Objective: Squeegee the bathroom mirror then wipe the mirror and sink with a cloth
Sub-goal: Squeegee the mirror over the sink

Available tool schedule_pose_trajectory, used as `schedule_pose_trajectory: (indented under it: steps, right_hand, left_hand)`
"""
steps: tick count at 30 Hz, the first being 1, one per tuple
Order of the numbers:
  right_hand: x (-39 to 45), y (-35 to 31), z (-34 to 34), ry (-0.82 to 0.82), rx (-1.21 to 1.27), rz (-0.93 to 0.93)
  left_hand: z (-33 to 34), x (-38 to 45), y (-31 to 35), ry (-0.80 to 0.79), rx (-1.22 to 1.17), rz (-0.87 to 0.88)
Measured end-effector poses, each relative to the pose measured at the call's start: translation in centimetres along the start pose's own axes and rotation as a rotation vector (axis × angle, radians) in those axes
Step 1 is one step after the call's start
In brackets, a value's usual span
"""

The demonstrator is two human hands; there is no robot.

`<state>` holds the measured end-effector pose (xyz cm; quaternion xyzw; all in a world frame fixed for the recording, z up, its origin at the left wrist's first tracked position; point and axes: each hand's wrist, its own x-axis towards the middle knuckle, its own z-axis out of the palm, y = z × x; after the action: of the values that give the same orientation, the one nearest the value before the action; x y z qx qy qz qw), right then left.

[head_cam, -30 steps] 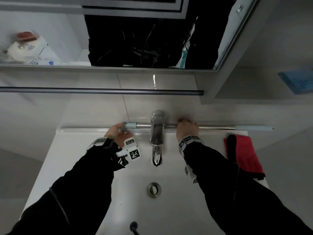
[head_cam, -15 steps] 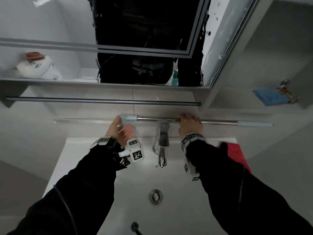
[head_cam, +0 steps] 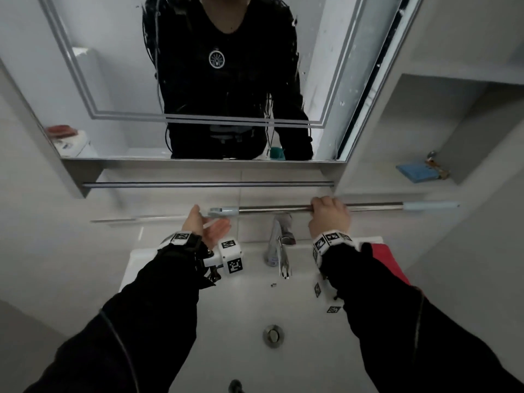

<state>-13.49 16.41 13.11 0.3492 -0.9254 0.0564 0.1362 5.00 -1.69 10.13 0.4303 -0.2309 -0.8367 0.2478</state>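
A long squeegee pole [head_cam: 283,208] with a pale blue grip end [head_cam: 431,207] lies level in the air above the sink's back edge. My right hand [head_cam: 329,215] grips its metal shaft from above. My left hand [head_cam: 207,226] is open, palm up, just under the pale blue head joint [head_cam: 222,211]. A thin blade [head_cam: 136,219] runs left from there. The mirror [head_cam: 113,66] above carries water drops and streaks on its right side. A red cloth [head_cam: 387,258] lies on the sink's right rim, partly behind my right sleeve. The white sink [head_cam: 243,304] is below.
A chrome tap [head_cam: 276,253] stands at the sink's back middle, with the drain [head_cam: 273,334] below it. A grey towel rail [head_cam: 207,184] runs under the mirror cabinet. A blue sponge [head_cam: 416,173] sits in the wall niche at right.
The pole has risen from the sink's back edge to above the tap. My left hand has loosened from the head joint and lies open under it. The view has tilted up to the mirror.
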Motion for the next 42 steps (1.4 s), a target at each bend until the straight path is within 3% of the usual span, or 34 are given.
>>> schedule_pose_trajectory:
  steps: [12,18,22,29,37,42]
  right_hand:
    - [-5.5,-0.6,-3.8,0.005,-0.037,0.029]
    - [-10.4,0.2,-4.9,-0.120,0.017,0.030]
    - [-13.4,0.8,-5.8,-0.204,0.031,0.029]
    - [-16.4,0.3,-8.3,-0.189,0.147,-0.023]
    - [-17.1,-3.2,-12.8,-0.064,0.283,-0.336]
    - [-15.3,-3.5,-15.6,-0.226,0.270,-0.418]
  left_hand:
    - [-2.4,-6.4,-0.2,0.092,-0.020,0.098]
    - [-4.1,-11.8,-2.3,0.094,0.014,0.113]
    - [-4.6,-15.7,-3.7,0.083,0.014,0.207]
    - [-4.3,-21.1,-3.7,0.032,-0.025,0.394]
    - [-1.4,-24.5,-3.1,-0.117,-0.183,0.511]
    - [0.3,-25.4,-0.6,-0.190,-0.187,0.577]
